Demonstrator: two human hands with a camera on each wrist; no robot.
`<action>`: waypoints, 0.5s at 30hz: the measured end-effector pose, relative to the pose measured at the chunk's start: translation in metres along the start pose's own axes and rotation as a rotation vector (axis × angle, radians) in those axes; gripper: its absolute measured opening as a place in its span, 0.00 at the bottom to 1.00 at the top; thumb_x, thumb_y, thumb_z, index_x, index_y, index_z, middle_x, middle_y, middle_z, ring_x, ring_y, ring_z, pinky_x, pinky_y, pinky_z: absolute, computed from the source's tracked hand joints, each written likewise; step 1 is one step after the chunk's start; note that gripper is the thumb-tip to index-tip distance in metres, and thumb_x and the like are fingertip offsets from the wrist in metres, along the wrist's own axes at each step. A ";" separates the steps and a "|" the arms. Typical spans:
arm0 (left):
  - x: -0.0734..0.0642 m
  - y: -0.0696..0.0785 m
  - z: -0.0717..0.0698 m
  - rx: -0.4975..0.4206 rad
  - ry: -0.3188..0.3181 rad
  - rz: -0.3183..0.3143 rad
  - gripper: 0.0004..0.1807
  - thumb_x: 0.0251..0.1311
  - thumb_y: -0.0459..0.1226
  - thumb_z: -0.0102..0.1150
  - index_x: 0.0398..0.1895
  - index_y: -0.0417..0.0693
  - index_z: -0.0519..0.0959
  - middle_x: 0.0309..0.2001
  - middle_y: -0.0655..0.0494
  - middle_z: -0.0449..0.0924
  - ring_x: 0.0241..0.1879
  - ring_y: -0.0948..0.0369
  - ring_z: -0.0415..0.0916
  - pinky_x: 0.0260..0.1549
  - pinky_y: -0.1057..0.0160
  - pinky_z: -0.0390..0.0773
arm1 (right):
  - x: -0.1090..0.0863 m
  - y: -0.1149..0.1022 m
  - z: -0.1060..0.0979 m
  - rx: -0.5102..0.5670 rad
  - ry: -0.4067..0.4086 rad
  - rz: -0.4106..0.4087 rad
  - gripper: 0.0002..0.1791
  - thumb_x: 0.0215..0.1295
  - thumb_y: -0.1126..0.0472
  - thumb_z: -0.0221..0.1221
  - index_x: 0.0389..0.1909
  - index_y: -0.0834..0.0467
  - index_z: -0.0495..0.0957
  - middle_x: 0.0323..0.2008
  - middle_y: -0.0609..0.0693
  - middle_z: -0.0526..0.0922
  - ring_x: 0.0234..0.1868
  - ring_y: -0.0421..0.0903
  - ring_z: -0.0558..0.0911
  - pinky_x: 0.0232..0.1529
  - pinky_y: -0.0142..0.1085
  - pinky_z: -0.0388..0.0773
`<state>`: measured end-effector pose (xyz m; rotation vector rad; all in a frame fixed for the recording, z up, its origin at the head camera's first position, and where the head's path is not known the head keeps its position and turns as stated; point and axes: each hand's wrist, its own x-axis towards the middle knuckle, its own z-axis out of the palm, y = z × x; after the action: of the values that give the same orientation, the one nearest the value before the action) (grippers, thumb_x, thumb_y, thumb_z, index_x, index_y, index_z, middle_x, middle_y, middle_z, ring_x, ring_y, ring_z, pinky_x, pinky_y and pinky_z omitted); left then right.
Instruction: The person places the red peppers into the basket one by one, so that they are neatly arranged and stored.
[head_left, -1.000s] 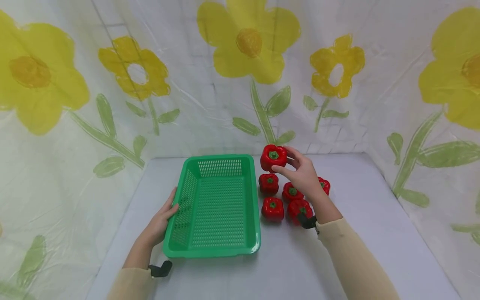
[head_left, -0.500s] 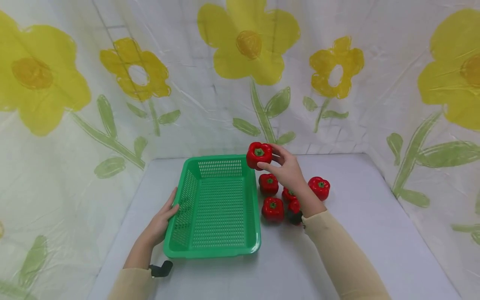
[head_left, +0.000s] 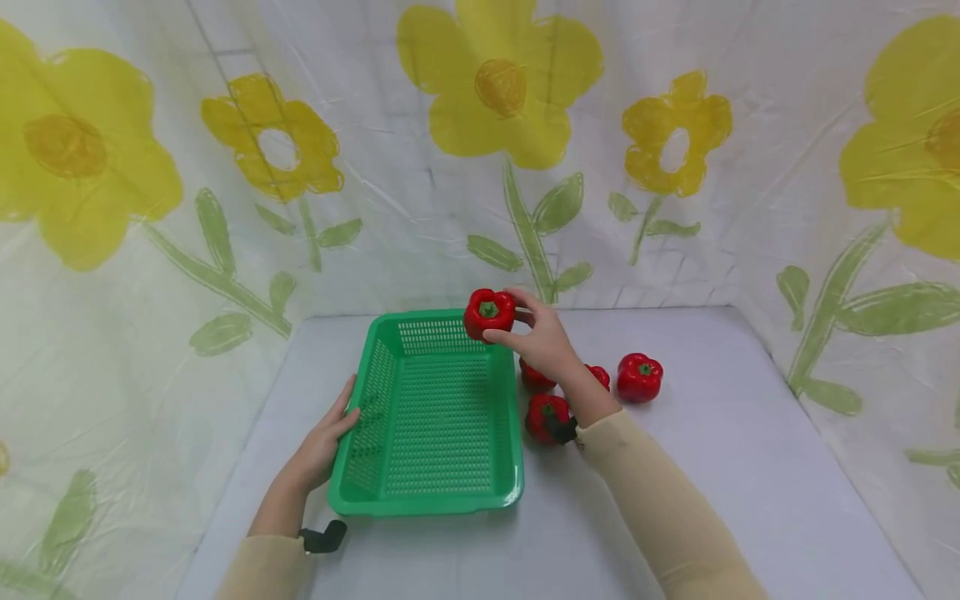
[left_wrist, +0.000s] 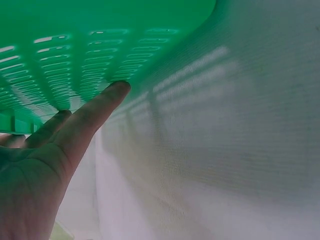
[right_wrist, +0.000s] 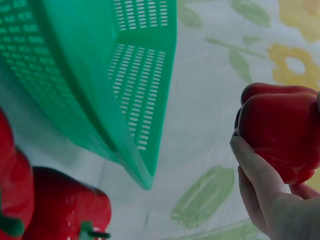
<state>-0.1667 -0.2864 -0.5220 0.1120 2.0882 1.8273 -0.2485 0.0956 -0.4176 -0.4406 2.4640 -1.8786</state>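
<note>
My right hand [head_left: 543, 342] holds a red bell pepper [head_left: 489, 315] with a green stem over the far right corner of the green plastic basket [head_left: 423, 506]. The thumb and fingers press on the pepper's sides; in the right wrist view this pepper [right_wrist: 280, 130] is raised beyond the basket's corner. On the basket's left side, my left hand [head_left: 318, 450] grips the rim, thumb over the edge and fingers along the outside. The left wrist view shows the fingers [left_wrist: 95, 115] against the slotted outer wall [left_wrist: 100, 20]. No pepper shows inside the basket.
Several more red bell peppers stand on the white table [head_left: 720, 467] right of the basket, partly hidden by my right forearm. One pepper [head_left: 640, 377] sits farther right. A white curtain [head_left: 390, 233] painted with yellow flowers hangs behind and at both sides.
My right hand has carried the pepper leftward, from above the other peppers to over the basket's far right corner. My left hand and the basket have stayed in place.
</note>
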 end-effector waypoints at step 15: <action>-0.002 0.002 0.001 0.011 0.007 -0.001 0.32 0.81 0.49 0.33 0.80 0.80 0.34 0.82 0.60 0.24 0.80 0.40 0.36 0.70 0.38 0.58 | 0.015 -0.008 0.049 -0.007 -0.051 0.043 0.44 0.59 0.48 0.72 0.73 0.53 0.65 0.66 0.49 0.74 0.65 0.53 0.75 0.55 0.48 0.82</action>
<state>-0.1646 -0.2863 -0.5201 0.1080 2.1028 1.8183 -0.2525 0.0442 -0.4209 -0.4269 2.4288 -1.8199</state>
